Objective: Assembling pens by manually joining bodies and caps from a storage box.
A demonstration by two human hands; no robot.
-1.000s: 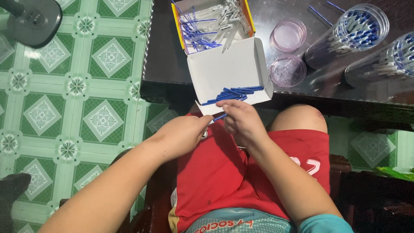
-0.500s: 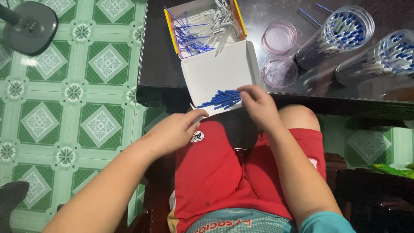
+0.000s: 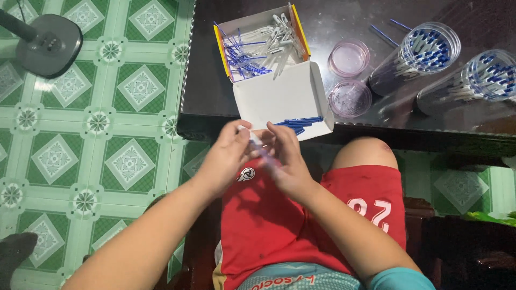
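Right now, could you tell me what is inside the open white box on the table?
The white box holds loose thin blue rods and white clips. Whatever lies beneath that pile is covered.

A matt white cardboard box (image 3: 279,96) with yellow edges sat on a dark, glossy counter (image 3: 344,16) that mirrored light, holding thin blue and clear plastic pieces (image 3: 258,48). Beside it stood two smooth, see-through pink plastic lids (image 3: 349,56) and two clear plastic cylinders (image 3: 424,53). The floor (image 3: 107,123) was shiny green patterned tile, and the shorts (image 3: 279,220) were soft red cloth.
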